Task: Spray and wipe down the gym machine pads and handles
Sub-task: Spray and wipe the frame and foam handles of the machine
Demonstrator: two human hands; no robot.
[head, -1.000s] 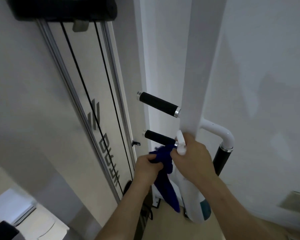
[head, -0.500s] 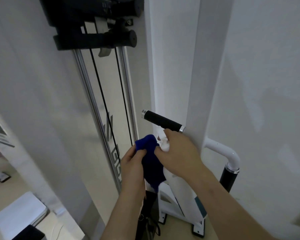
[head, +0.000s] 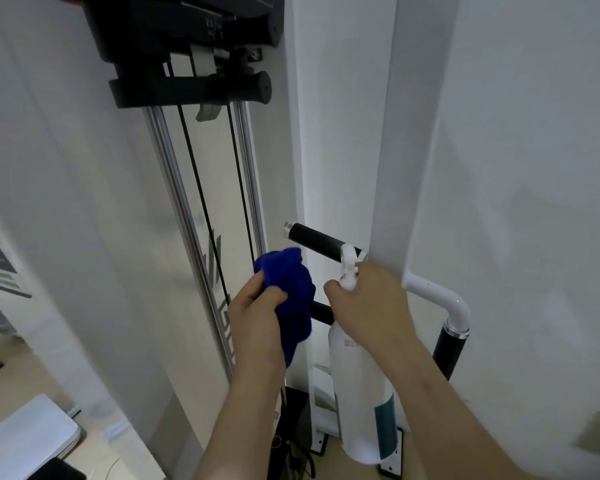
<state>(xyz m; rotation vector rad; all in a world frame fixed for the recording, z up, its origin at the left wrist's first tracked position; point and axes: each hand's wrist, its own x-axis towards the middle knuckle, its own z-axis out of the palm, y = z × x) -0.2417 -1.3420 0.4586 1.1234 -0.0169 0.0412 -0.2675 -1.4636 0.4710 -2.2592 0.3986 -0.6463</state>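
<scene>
My left hand point(head: 257, 315) grips a bunched blue cloth point(head: 290, 292) just left of the machine's white post point(head: 388, 168). My right hand point(head: 369, 304) holds a white spray bottle point(head: 361, 403) by its neck, the nozzle up against the upper black handle point(head: 316, 241). That handle sticks out leftward from the post. A lower black handle point(head: 321, 313) shows only as a short piece between the cloth and my right hand. A third black grip point(head: 449, 351) hangs from a white curved tube on the right of the post.
Two chrome guide rods point(head: 177, 216) and black cables run down from a dark weight carriage point(head: 187, 46) at top left. A white wall point(head: 534, 202) stands close on the right. The machine's base brackets, a white flat object point(head: 25, 441) and pale floor lie below.
Both hands have risen from the lower handle towards the upper one and moved apart. The spray bottle's nozzle now shows in front of the upper handle. The view has tilted upward.
</scene>
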